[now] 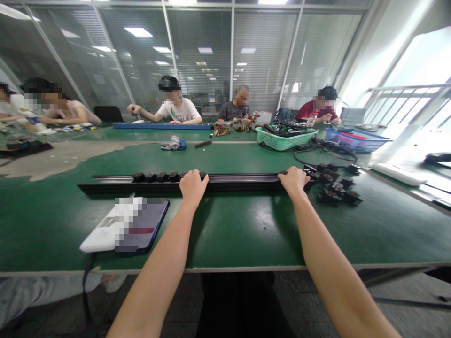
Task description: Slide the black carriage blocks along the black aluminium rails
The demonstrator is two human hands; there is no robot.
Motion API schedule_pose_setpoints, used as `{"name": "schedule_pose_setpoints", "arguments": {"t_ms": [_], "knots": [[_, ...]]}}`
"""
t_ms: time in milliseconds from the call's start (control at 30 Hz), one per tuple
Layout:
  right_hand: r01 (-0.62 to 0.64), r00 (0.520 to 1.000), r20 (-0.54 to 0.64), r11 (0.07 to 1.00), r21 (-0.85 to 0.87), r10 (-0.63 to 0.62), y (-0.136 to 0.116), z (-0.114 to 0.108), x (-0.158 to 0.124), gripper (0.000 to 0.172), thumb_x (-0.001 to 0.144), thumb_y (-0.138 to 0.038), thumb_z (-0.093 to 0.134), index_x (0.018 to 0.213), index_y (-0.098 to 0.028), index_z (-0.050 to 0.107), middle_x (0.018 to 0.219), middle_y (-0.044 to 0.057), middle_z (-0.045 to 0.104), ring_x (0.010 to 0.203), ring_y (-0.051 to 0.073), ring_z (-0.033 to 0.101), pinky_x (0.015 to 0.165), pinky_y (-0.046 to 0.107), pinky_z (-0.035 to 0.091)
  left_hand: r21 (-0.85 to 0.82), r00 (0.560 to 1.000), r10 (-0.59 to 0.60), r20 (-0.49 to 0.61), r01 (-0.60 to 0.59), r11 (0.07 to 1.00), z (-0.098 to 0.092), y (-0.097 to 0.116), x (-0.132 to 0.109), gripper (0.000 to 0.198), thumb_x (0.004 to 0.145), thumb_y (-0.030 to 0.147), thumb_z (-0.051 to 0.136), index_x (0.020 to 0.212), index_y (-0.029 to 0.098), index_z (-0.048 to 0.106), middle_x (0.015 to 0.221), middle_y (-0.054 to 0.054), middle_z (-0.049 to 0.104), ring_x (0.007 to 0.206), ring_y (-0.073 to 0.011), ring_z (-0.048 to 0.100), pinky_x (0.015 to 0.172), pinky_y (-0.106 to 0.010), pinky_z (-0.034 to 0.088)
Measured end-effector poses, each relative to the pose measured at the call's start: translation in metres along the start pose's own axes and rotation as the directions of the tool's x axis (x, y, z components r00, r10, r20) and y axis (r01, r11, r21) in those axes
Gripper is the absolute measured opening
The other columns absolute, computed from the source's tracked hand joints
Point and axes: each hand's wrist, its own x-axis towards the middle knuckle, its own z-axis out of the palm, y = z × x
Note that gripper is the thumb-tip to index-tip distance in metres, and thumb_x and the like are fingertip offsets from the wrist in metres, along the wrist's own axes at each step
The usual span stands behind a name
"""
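On the tabletop (246,234), the left hand (193,187) is grasping the black rail (243,179) mid-length, beside small parts (162,176); the right hand (294,180) is grasping the rail's right end. They seem to be steadying it, the next move probably calling for even pressure.

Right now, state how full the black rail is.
Partly filled: small black pieces line the black rail at left, while between left hand and right hand it looks bare.
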Motion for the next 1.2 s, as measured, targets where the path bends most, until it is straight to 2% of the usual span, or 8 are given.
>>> {"name": "schedule_pose_setpoints", "arguments": {"t_ms": [667,1200], "knots": [[-0.022,1.0,-0.006,0.999,-0.029,0.022,0.0025,-0.0009,0.0008,0.039,0.086,-0.035,0.062,0.113,-0.009,0.073,0.121,0.024,0.067,0.112,0.035,0.058,0.094,0.045,0.038,0.005,1.0,-0.002,0.0,0.002,1.0,0.0004,-0.0003,0.0001,0.04,0.101,0.045,0.049,0.119,0.017,0.069,0.118,-0.016,0.072,0.113,-0.0312,0.068,0.096,-0.039,0.051],[-0.062,0.998,0.02,0.998,-0.034,0.062,0.0022,-0.004,0.0007,0.039,0.091,-0.033,0.062,0.119,-0.007,0.07,0.127,0.027,0.065,0.121,0.037,0.057,0.098,0.045,0.039,0.014,1.0,0.002,-0.008,-0.002,1.0,-0.0004,0.0004,-0.0004,0.04,0.101,0.046,0.05,0.119,0.015,0.069,0.119,-0.016,0.073,0.113,-0.0307,0.068,0.096,-0.038,0.051]]}}
